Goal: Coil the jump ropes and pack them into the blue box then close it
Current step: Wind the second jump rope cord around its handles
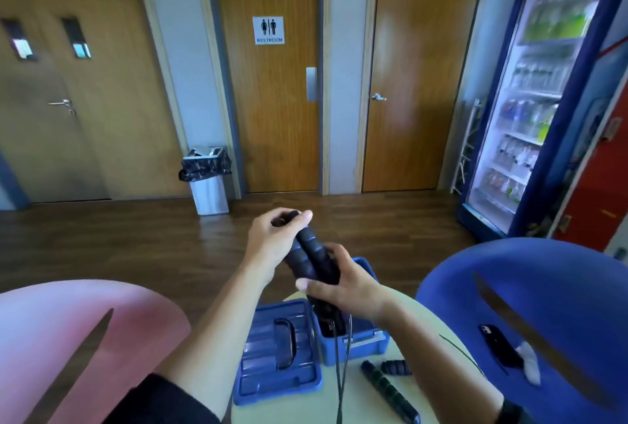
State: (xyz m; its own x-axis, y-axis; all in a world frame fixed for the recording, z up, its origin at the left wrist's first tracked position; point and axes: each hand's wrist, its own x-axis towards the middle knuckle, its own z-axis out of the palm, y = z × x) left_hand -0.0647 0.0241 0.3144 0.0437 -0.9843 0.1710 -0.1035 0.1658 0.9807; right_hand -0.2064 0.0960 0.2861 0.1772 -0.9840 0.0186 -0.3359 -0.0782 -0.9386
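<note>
Visibility was limited at several points. The lower ends of the pair of dark foam jump-rope handles with blue rings (314,260) were covered by the right hand (346,287). The interior of the open blue plastic box (360,347) was largely screened by that hand and by the handle ends, so its contents could not be determined. The thin black cords (341,376) dropped from the handles past the front wall of the box and were cut off at the bottom edge. A second rope's dark handle with green rings (389,391) lay on the round pale table (306,406), its near end also cropped; its partner handle (396,367) was partly hidden behind the right forearm.

The left hand (272,243) had its fingers curled over the upper ends of the two blue-ringed handles, thumb (304,216) laid across the top. The right hand was wrapped fully round the lower part of both handles, thumb (306,284) pressed on the near side. The handles were held together above the box. The box's hinged lid (272,372) lay flat, open to the left.
</note>
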